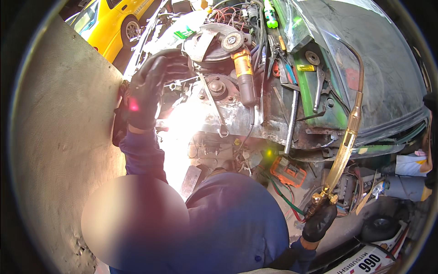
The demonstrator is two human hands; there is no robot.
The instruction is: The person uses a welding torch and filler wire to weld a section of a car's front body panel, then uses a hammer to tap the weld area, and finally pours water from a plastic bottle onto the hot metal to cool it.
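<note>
My right hand (319, 223), in a black glove, grips the handle of a brass gas torch (345, 144). Its long bent tube points up over the dark windshield, and green and red hoses (288, 199) run near its handle. Raised at the left by the engine bay, my left hand (153, 84) wears a black glove too. Its fingers are stretched out with nothing visible in them. Beside it, a wrench (211, 101) lies on the car body. An angle grinder (245, 75) with an orange band rests right of the wrench. Bright glare hides part of the bodywork below my left hand.
A hammer (292, 118), locking pliers (319, 86) and several other tools lie on the green car body. A green bottle (270, 16) stands farther back. An orange case (288, 171) sits low ahead. A large panel (64, 137) borders the left; a yellow car (109, 27) is beyond.
</note>
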